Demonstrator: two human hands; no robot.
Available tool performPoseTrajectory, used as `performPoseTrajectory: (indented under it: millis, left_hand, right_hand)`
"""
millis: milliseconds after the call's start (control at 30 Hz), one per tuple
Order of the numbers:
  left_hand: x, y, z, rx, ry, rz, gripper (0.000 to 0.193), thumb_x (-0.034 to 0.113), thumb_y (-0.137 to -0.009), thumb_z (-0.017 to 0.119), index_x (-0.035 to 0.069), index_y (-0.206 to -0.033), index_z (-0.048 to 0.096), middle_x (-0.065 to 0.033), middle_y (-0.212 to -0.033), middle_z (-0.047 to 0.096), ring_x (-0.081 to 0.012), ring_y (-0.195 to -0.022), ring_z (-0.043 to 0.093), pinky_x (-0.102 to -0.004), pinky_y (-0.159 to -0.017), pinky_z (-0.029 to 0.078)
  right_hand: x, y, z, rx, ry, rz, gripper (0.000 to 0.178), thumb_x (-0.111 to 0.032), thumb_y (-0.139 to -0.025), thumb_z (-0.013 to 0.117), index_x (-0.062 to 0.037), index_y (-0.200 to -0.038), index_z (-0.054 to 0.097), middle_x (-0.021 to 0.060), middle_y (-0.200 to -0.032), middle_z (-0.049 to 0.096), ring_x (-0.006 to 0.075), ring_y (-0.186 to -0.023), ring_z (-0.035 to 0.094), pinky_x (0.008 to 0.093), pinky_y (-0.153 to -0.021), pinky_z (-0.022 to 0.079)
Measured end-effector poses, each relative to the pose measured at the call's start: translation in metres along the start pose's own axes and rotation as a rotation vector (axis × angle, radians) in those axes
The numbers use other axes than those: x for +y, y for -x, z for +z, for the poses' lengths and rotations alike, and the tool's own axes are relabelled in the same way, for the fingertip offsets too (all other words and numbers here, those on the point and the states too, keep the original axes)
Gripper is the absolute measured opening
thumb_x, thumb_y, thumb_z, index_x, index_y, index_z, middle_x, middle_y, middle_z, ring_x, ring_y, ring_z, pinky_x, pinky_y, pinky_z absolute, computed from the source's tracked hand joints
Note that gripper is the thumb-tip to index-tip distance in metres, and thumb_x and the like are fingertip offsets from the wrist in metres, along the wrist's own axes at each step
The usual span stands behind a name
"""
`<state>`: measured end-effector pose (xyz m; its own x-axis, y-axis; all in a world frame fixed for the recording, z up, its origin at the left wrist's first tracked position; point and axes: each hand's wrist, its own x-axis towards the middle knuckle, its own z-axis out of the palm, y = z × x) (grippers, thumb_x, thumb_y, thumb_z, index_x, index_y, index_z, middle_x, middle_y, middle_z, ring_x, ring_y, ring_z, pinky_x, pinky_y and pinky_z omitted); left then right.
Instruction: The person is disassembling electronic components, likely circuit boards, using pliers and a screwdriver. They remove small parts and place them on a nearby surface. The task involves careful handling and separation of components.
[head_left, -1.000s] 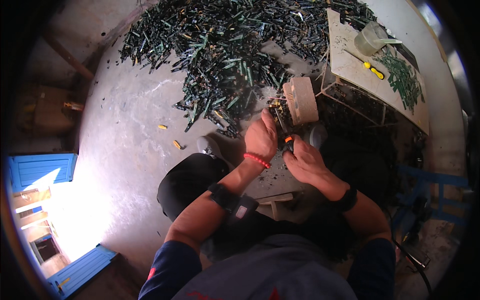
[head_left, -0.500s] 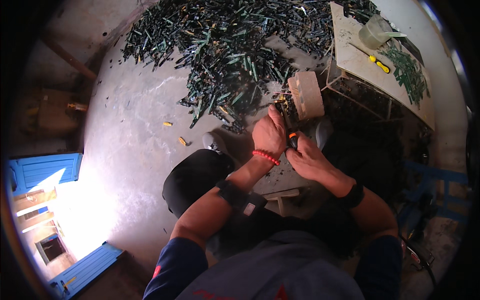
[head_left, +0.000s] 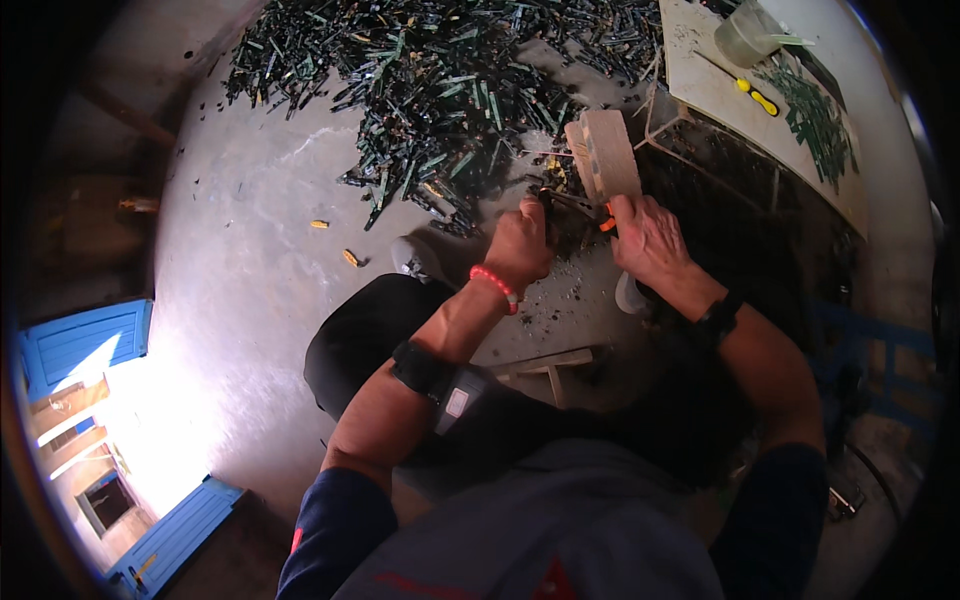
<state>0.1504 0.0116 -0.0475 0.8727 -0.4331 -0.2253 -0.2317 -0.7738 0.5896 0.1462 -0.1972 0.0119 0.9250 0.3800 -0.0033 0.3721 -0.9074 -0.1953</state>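
Observation:
My left hand [head_left: 520, 240], with a red bead bracelet on the wrist, is closed round a narrow dark piece [head_left: 546, 203]; its exact kind does not show. To its right, my right hand [head_left: 650, 238] is closed on a tool with an orange and black handle [head_left: 607, 218]. A dark shaft runs from that tool toward the left hand; its tip is too small to make out. Just beyond the right hand stands a pinkish-brown block [head_left: 608, 155], with small dark and yellow bits [head_left: 562, 172] beside it.
A big heap of dark green and black strips [head_left: 420, 100] covers the far floor. At right, a pale board [head_left: 700, 85] bears a yellow-handled screwdriver [head_left: 757, 97], a clear jug [head_left: 745, 38] and green strips [head_left: 815, 125]. Yellow pieces [head_left: 351, 258] lie on the floor at left.
My hands were close together and have moved apart, the right one up and rightward toward the block, the left slightly left. The view has shifted a little.

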Motion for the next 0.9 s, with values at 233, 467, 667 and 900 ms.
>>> performPoseTrajectory:
  millis: [233, 467, 667, 900]
  left_hand:
    - [-0.005, -0.007, 0.01, 0.507, 0.132, 0.209, 0.024, 0.016, -0.088, 0.05, -0.007, -0.082, 0.049, -0.0302, -0.072, 0.059, -0.0473, -0.067, 0.058, -0.0503, -0.06, 0.046]
    - [-0.005, -0.015, 0.044, 0.539, 0.382, -0.024, 0.05, 0.034, -0.097, 0.033, -0.004, -0.074, 0.057, -0.0281, -0.07, 0.057, -0.0455, -0.07, 0.056, -0.0497, -0.064, 0.045]
    - [0.006, -0.022, -0.005, 0.251, 1.151, 0.09, 0.038, 0.038, -0.094, 0.035, 0.005, -0.085, 0.05, -0.0063, -0.066, 0.045, -0.0186, -0.054, 0.041, -0.0306, -0.05, 0.033]
    - [-0.022, -0.029, 0.005, -0.581, 2.513, 0.129, 0.034, 0.024, -0.092, 0.055, 0.011, -0.123, 0.05, -0.0026, -0.109, 0.056, -0.0151, -0.092, 0.055, -0.0272, -0.08, 0.048]
  right_hand:
    - [-0.027, 0.006, -0.009, -0.191, -0.312, 0.221, 0.031, -0.008, -0.075, 0.06, 0.001, -0.103, 0.049, 0.0245, -0.081, 0.061, 0.0415, -0.084, 0.06, 0.0459, -0.076, 0.049]
    - [-0.062, 0.013, -0.087, -0.783, -1.887, 0.145, 0.019, -0.016, -0.083, 0.057, -0.0008, -0.09, 0.05, 0.0087, -0.069, 0.055, 0.0162, -0.06, 0.055, 0.0287, -0.053, 0.046]
    - [-0.003, 0.001, -0.075, -0.195, -1.458, 0.298, 0.022, -0.015, -0.087, 0.055, -0.0004, -0.103, 0.05, 0.0049, -0.076, 0.056, 0.0117, -0.066, 0.054, 0.0258, -0.06, 0.045]
    - [0.03, 0.009, -0.067, 0.092, -1.055, 0.469, 0.029, -0.009, -0.08, 0.057, 0.0053, -0.104, 0.056, -0.0007, -0.073, 0.051, 0.0052, -0.064, 0.046, 0.0217, -0.058, 0.039]
